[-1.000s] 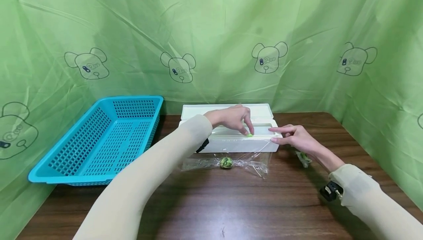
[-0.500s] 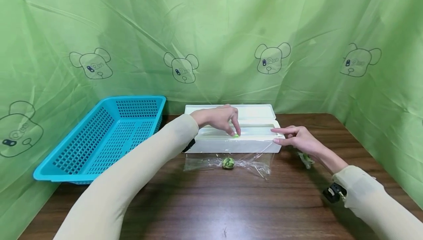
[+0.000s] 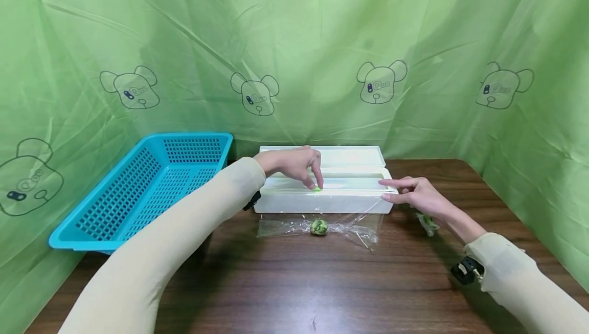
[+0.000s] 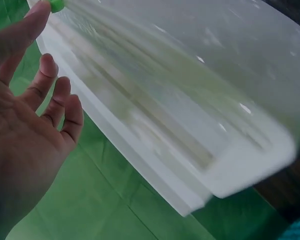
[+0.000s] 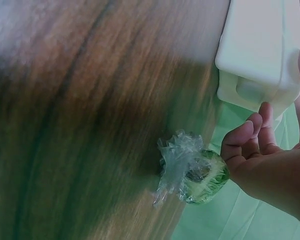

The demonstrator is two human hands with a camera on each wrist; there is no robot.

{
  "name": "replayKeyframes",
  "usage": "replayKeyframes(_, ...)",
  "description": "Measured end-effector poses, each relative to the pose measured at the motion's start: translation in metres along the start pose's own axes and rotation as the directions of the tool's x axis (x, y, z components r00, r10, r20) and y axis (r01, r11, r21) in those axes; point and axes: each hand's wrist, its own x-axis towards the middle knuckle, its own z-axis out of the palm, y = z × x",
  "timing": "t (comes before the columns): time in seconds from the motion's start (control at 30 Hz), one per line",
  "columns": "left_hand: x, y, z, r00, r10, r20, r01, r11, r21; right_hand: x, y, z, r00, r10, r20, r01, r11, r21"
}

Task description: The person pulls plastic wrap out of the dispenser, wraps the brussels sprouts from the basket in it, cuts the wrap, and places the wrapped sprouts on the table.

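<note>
A white cling film dispenser (image 3: 322, 203) lies with its lid (image 3: 352, 156) tipped back. My left hand (image 3: 299, 165) pinches a small green slide cutter (image 3: 317, 188) on the dispenser's front top edge, left of the middle; in the left wrist view its other fingers are loosely bent. My right hand (image 3: 416, 193) grips the dispenser's right end between thumb and forefinger. Clear cling film (image 3: 280, 225) hangs out of the front onto the table, with a green vegetable piece (image 3: 318, 227) on it or wrapped in it. The film to its right is gathered and creased.
A film-wrapped green vegetable (image 5: 205, 177) lies beside my right wrist, partly hidden in the head view. A blue slotted basket (image 3: 138, 191) stands at the left of the brown table (image 3: 294, 283). Green cloth (image 3: 317, 42) hangs behind and at both sides.
My left hand has slid leftward along the dispenser's front edge with the green cutter. The right hand keeps its grip on the right end. The view has shifted slightly.
</note>
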Motion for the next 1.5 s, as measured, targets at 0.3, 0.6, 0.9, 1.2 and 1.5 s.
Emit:
replayKeyframes(0.3, -0.025, -0.015, -0.003, 0.999, -0.043, 0.018, 0.044, 0.999, -0.016, 0.000, 0.000, -0.003, 1.000, 0.004, 0.002, -0.004, 1.000, -0.008)
replayKeyframes(0.6, -0.049, -0.024, -0.008, 0.989, -0.136, 0.051, 0.138, 0.990, -0.038, 0.000, 0.001, -0.001, 1.000, 0.010, 0.009, -0.010, 1.000, 0.008)
replayKeyframes(0.9, -0.070, -0.031, -0.012, 0.975, -0.210, 0.066, 0.213, 0.977, -0.033, 0.000, 0.002, -0.001, 1.000, 0.007, 0.014, -0.007, 1.000, 0.015)
replayKeyframes(1.2, -0.090, -0.042, -0.014, 0.951, -0.290, 0.102, 0.295, 0.955, -0.034, 0.000, 0.002, -0.002, 1.000, 0.007, 0.009, -0.007, 1.000, 0.007)
replayKeyframes(1.5, -0.105, -0.051, -0.015, 0.944, -0.311, 0.110, 0.324, 0.937, -0.134, 0.000, 0.000, -0.002, 1.000, 0.006, 0.015, -0.006, 1.000, 0.000)
